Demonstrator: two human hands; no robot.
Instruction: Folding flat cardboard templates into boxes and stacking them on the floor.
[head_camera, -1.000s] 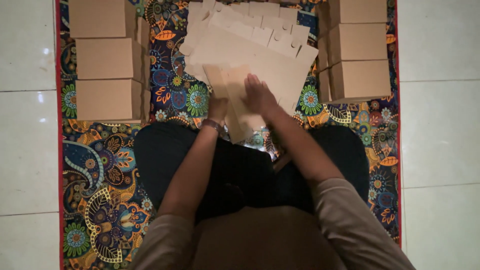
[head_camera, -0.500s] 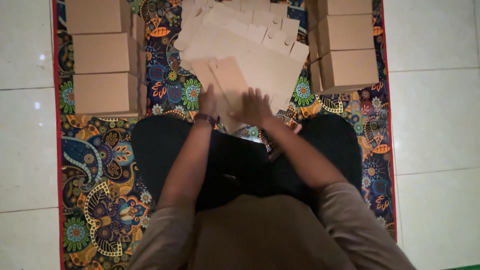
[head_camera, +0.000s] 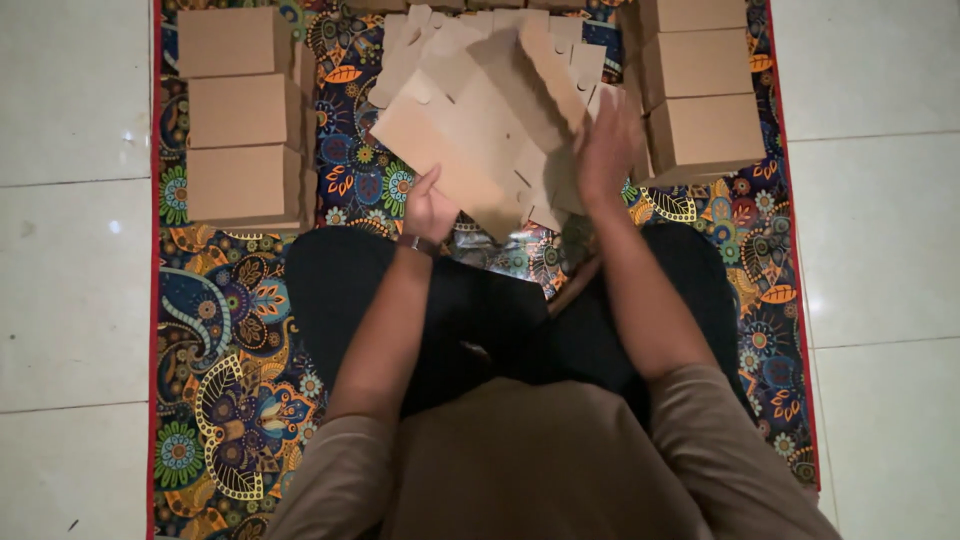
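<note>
Cardboard sheet (head_camera: 455, 150), flat, brown and cut with tabs and slots, is lifted at a tilt above the person's lap. The left hand (head_camera: 428, 208) grasps its near lower edge, thumb on top and fingers curled under. The right hand (head_camera: 605, 150) lies against the sheet's right side with fingers spread upward; whether it grips the sheet or only presses on it cannot be told, since the card hides the palm. A watch band (head_camera: 418, 243) circles the left wrist.

Behind the raised sheet, a loose pile of flat sheets (head_camera: 450, 40) of the same kind spreads along the far edge of the mat (head_camera: 230, 400), near its middle. The mat is dark with bright flowers and leaves and a red border, and lies on pale floor tiles (head_camera: 70, 300). Three folded brown boxes (head_camera: 240, 110) stand in a column by the mat's far left corner. Another column of boxes (head_camera: 700, 100) stands by its far right corner, just beside the right hand. The person sits cross-legged in dark trousers (head_camera: 340, 290) at the mat's near edge.
</note>
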